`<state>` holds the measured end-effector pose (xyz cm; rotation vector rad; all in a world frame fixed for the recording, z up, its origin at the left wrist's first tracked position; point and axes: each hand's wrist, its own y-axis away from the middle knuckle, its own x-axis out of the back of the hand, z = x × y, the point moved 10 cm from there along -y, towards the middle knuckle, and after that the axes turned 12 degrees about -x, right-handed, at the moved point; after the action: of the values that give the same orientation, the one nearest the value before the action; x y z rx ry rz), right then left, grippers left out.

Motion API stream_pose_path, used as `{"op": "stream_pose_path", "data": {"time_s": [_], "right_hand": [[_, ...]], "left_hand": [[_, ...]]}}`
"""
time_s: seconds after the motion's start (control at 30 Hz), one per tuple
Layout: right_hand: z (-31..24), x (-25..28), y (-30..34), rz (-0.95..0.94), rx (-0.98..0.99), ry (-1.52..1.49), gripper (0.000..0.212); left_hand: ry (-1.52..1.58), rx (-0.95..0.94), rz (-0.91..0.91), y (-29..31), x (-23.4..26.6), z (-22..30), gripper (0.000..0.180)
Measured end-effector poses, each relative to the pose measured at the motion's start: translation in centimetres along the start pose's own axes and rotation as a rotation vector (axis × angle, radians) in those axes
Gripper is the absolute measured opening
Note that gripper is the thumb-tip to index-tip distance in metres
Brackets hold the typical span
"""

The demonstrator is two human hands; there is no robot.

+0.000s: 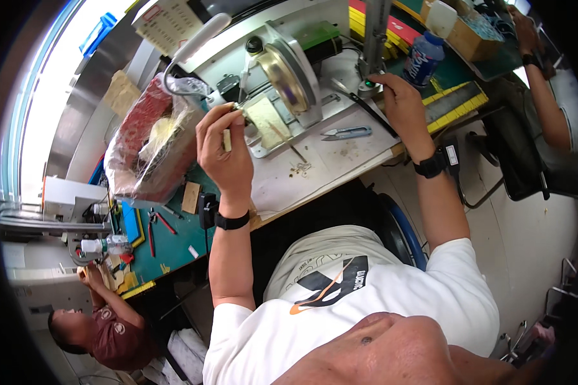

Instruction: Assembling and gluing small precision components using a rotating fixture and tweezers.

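Observation:
My left hand (225,154) is raised at the left side of a bench machine with a wheel (282,77), its thumb and forefinger pinched together. A small thing seems to be between the fingertips, too small to make out. My right hand (401,106) is at the machine's right, its forefinger at a small green-lit button (368,84) and its thumb apart from it; it holds nothing that I can see. Thread snips (347,133) with pale blue handles lie on the white work surface (315,170) between my hands. Small brownish bits (300,169) lie nearby.
A plastic-lined red container (154,144) stands left of my left hand. Red-handled pliers (164,221) lie on the green mat (173,247). A blue bottle (424,61) stands beyond my right hand. One person (112,327) sits at left; another's arm (546,102) shows at right.

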<state>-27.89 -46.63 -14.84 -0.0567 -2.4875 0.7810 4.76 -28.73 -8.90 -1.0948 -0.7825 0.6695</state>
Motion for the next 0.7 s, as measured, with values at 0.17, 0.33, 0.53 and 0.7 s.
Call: {"op": "stream_pose_path", "data": {"time_s": [0.17,0.33,0.53,0.7], "right_hand": [[-0.15,0.46,0.15,0.015,-0.016,-0.018,0.024],[0.59,0.39,0.25,-0.001,-0.037,-0.047,0.029],[0.40,0.30,0.35,0.007,-0.030,-0.065,0.025],[0.50,0.37,0.28,0.039,-0.003,-0.062,0.023]], "left_hand": [[-0.036,0.011,-0.038,0.16,-0.22,-0.15,0.010],[-0.078,0.008,-0.068,0.31,-0.49,-0.07,0.010],[-0.059,0.025,-0.033,0.47,-0.23,-0.12,0.009],[-0.067,0.026,-0.045,0.36,-0.31,-0.07,0.011]]}}
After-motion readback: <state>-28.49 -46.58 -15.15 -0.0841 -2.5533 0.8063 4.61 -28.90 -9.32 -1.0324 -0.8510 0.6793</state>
